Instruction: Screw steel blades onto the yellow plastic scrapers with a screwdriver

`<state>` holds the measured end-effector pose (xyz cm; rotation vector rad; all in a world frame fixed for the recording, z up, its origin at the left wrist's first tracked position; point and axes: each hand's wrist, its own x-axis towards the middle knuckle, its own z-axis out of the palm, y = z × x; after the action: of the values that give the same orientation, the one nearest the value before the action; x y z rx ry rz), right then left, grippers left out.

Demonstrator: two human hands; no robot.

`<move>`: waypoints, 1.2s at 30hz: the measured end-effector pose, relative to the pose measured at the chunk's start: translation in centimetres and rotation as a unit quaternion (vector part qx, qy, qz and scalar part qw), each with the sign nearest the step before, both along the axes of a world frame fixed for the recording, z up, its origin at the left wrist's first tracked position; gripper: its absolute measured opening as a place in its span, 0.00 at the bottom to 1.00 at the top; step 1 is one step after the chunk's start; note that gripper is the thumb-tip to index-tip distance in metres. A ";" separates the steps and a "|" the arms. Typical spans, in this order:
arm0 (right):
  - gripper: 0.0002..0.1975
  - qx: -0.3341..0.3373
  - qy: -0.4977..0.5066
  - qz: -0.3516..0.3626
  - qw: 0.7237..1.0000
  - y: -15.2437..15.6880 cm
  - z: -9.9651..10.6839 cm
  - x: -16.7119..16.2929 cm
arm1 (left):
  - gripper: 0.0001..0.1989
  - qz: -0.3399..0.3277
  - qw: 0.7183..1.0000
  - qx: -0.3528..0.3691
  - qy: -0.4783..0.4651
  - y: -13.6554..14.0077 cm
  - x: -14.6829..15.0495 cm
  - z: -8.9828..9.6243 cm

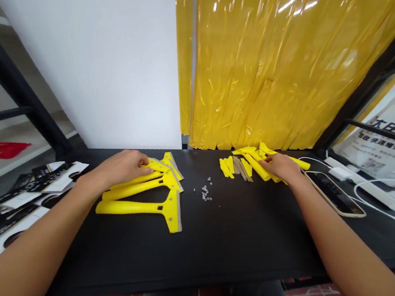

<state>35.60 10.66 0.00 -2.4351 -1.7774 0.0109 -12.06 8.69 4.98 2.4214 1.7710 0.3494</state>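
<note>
My left hand (129,165) is closed at the far end of a row of yellow scrapers, its curled fingers over a yellow scraper (151,165). Nearer to me lies another yellow scraper (140,208) with a grey blade edge pointing right. At the back right, my right hand (282,168) pinches a yellow scraper handle (257,166) in a loose pile; its fingertips are partly hidden. Left of that pile are small yellow plastic plates (227,166) and grey-brown blades (241,168). Small metal screws and nuts (205,194) lie scattered mid-table.
On the right are a phone (335,194), a white power strip (371,184) with cables, and a printed plastic bag (388,131). Black and white cardboard packages (15,213) are heaped at the left. Yellow strip curtain (263,70) hangs behind the black table (207,253).
</note>
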 end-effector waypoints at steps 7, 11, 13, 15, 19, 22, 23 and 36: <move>0.23 0.012 0.006 0.000 1.000 0.0 -0.2 0.3 | 0.61 -0.193 0.957 -0.144 0.164 -3.2 2.6 -0.5; 0.24 0.010 0.004 0.004 1.000 0.1 -0.2 0.4 | 0.65 -0.156 0.956 -0.149 0.199 -3.8 3.6 -1.1; 0.24 0.007 0.003 0.005 1.000 0.1 -0.2 0.4 | 0.62 -0.145 0.958 -0.148 0.198 -3.6 3.6 -1.1; 0.24 0.004 0.003 0.007 1.000 0.1 -0.1 0.3 | 0.60 -0.131 0.962 -0.145 0.189 -3.1 3.2 -1.1; 0.23 0.001 0.004 0.014 1.000 0.0 0.0 0.2 | 0.62 -0.123 0.969 -0.140 0.165 -1.7 1.6 -1.4; 0.23 0.000 0.003 0.018 1.000 -0.1 0.0 0.3 | 0.62 -0.095 0.973 -0.133 0.163 -0.9 0.7 -1.6; 0.23 -0.001 0.003 0.018 1.000 -0.1 0.1 0.3 | 0.61 -0.080 0.974 -0.133 0.166 -0.8 0.6 -1.6; 0.23 0.043 0.032 0.003 0.999 -0.8 1.9 0.1 | 0.54 0.020 0.967 -0.164 0.194 -1.1 0.5 -1.1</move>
<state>35.75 9.81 1.87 -2.3427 -1.7213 0.0125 -11.53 7.61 3.86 2.3256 1.8383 -0.4161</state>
